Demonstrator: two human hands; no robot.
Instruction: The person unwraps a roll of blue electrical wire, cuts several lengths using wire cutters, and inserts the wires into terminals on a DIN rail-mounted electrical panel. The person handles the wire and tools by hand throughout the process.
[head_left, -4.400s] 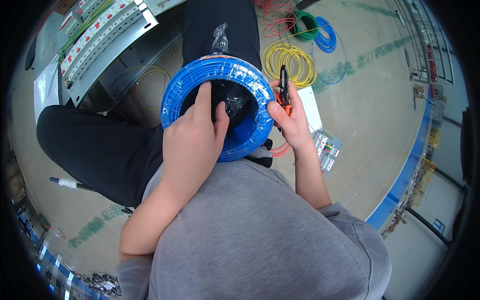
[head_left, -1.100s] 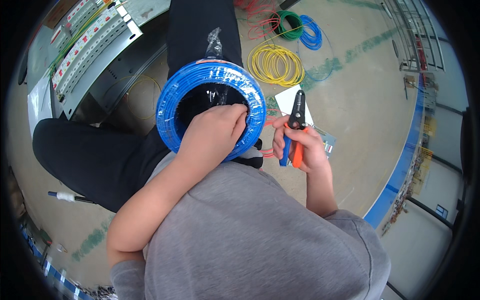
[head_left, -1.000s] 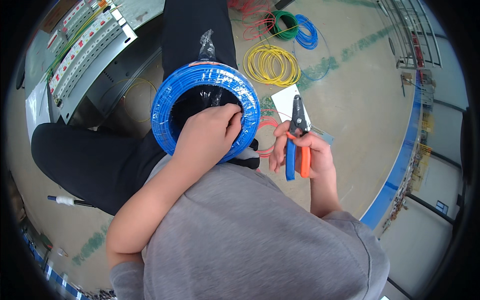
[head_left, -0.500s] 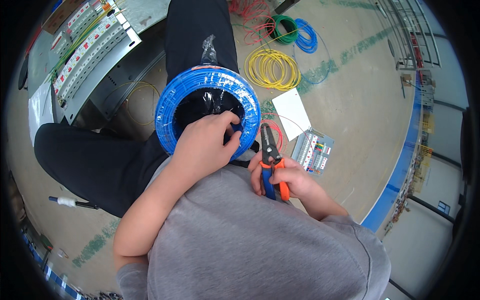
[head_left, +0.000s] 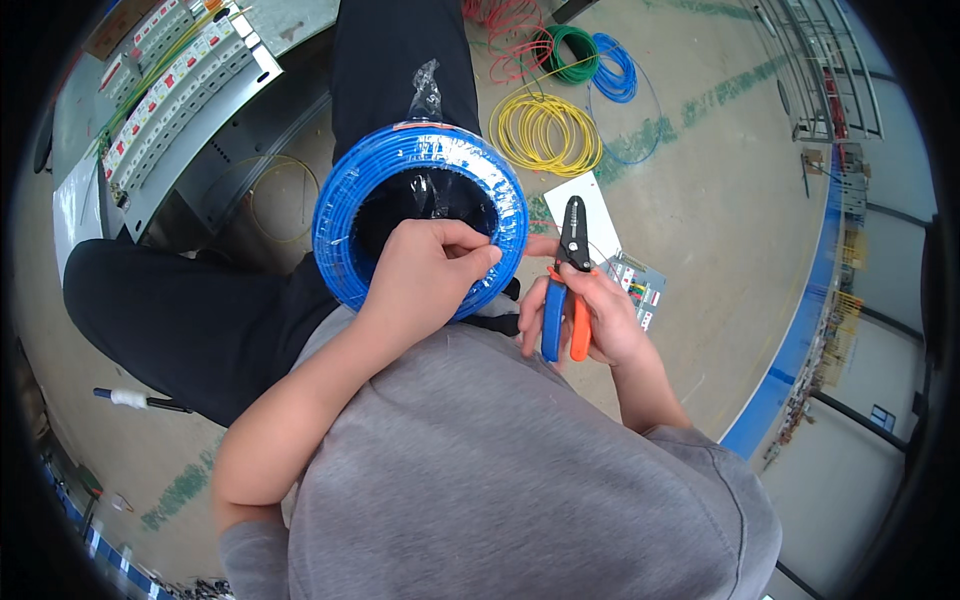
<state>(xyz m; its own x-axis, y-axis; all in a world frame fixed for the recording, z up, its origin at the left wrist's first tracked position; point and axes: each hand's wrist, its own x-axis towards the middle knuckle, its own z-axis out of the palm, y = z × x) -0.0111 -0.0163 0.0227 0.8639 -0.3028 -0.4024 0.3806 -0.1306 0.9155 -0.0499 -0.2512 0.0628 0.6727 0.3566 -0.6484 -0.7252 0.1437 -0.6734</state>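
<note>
A coil of blue wire (head_left: 345, 215) in clear plastic wrap rests on my lap, with dark cloth showing through its centre. My left hand (head_left: 425, 270) reaches over the coil's hole, thumb and forefinger pinched together at the right inner rim. What lies between those fingertips is too small to make out. Beside the coil, on the right, my right hand (head_left: 610, 310) is closed around wire strippers (head_left: 573, 235) with black jaws and one blue and one orange handle. The jaws point away from me and look closed. A finger of that hand stretches toward the coil's right edge.
Coils of yellow (head_left: 545, 135), green (head_left: 570, 55) and blue wire (head_left: 615, 70) lie on the floor ahead, with loose red wire (head_left: 500, 30) beside them. White paper (head_left: 590, 205) and a small breaker panel (head_left: 640, 285) lie at right. A metal panel with breakers (head_left: 170, 110) stands at left.
My right hand has raised the wire strippers up and to the right, and one finger now reaches to the coil. My left thumb and forefinger have come together at the inner rim.
</note>
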